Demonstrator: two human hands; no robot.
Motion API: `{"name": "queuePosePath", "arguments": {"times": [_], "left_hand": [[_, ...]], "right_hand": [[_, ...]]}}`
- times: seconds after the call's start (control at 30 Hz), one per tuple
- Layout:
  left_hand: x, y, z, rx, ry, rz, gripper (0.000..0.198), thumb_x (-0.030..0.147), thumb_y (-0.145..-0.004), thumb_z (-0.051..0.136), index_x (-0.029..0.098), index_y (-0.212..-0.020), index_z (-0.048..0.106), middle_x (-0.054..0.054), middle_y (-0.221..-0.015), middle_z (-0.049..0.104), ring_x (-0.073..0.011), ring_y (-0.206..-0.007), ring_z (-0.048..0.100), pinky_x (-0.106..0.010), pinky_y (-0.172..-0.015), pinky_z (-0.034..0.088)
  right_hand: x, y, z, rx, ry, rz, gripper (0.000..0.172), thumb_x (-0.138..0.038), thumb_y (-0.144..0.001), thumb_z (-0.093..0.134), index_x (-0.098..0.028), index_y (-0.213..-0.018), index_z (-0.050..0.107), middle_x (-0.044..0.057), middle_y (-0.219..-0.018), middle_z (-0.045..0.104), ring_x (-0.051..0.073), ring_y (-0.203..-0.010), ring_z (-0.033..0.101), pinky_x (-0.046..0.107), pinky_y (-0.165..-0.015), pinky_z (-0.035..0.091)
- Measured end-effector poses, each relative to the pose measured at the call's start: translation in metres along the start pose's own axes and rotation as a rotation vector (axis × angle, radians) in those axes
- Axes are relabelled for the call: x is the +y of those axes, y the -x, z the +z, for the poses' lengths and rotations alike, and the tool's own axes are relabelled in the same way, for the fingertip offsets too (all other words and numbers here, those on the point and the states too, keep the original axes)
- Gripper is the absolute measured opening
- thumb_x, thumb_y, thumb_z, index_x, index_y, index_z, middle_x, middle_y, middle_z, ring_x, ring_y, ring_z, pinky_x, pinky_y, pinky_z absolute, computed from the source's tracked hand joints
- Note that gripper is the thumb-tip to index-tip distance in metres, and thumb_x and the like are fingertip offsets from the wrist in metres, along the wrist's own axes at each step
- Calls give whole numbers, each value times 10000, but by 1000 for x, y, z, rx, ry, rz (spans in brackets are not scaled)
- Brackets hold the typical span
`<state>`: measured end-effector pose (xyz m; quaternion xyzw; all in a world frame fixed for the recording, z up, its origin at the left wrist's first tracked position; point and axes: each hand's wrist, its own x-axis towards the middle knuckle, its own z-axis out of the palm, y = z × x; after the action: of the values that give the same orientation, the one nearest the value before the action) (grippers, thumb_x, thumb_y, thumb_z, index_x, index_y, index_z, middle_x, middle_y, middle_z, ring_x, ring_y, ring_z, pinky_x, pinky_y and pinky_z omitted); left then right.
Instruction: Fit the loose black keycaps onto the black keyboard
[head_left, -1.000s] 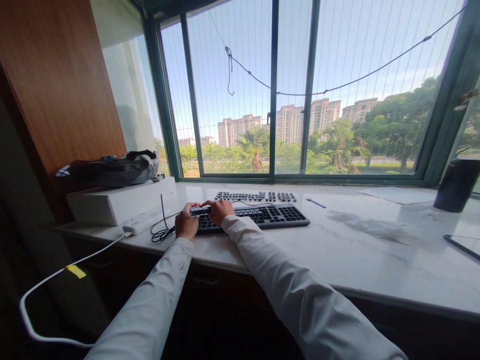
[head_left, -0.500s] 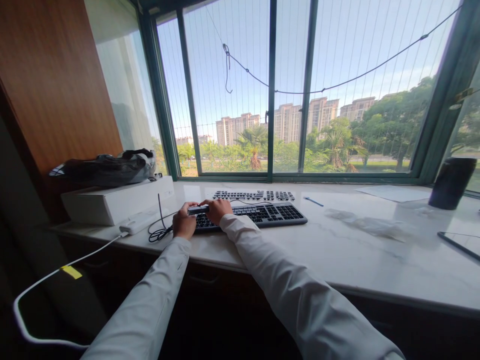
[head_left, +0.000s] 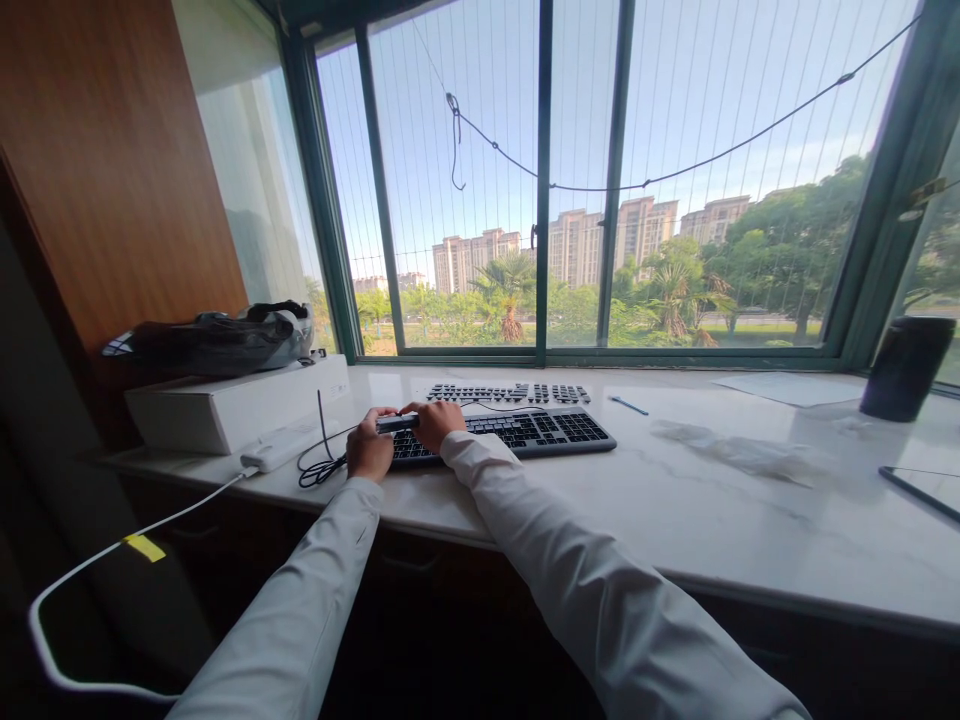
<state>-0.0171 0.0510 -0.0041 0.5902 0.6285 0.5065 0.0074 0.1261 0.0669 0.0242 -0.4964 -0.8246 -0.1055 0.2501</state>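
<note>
A black keyboard (head_left: pixel 555 430) lies on the white counter in front of me. Over its left end, my left hand (head_left: pixel 367 450) has its fingers wrapped round a small dark grey rectangular device (head_left: pixel 397 424), whose kind I cannot make out. My right hand (head_left: pixel 439 424) is closed on the device's right end, its fingertips partly hidden by the hand itself. Behind the keyboard, loose black keycaps (head_left: pixel 495 393) are laid out in rows. A coiled black cable (head_left: pixel 322 472) lies just left of my left hand.
At left, a white box (head_left: pixel 225 405) carries a dark plastic bag (head_left: pixel 210 338), with a white power strip (head_left: pixel 266 455) before it. To the right lie a slim blue stick (head_left: pixel 628 405), clear plastic wrapping (head_left: pixel 742 452), paper (head_left: pixel 787 387), a dark cup (head_left: pixel 907 368) and a flat dark-edged device (head_left: pixel 922 488).
The view has shifted very slightly. Both hands keep their hold on the dark grey device over the keyboard's left end.
</note>
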Motion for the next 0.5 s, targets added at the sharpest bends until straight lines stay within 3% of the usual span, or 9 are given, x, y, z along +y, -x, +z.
{"name": "queuePosePath", "arguments": {"times": [0.2,0.5], "left_hand": [[1,0,0,-7,13,1,274,197,-787,537,265,-1016,670,-21,-932,726,-194,-878,653,-245,-743,461],[7,2,-4,-8,-15,-21,238,306,-853,495,264,-1004,674,-32,-916,724,-203,-851,648,-246,-696,444]], "right_hand": [[1,0,2,3,7,4,403,-373,-907,450,-371,-1293,566,50,-956,714,232,-926,664,346,-816,465],[0,0,3,16,22,-8,424,-347,-905,467,-358,-1324,534,46,-929,717,219,-910,672,331,-804,471]]}}
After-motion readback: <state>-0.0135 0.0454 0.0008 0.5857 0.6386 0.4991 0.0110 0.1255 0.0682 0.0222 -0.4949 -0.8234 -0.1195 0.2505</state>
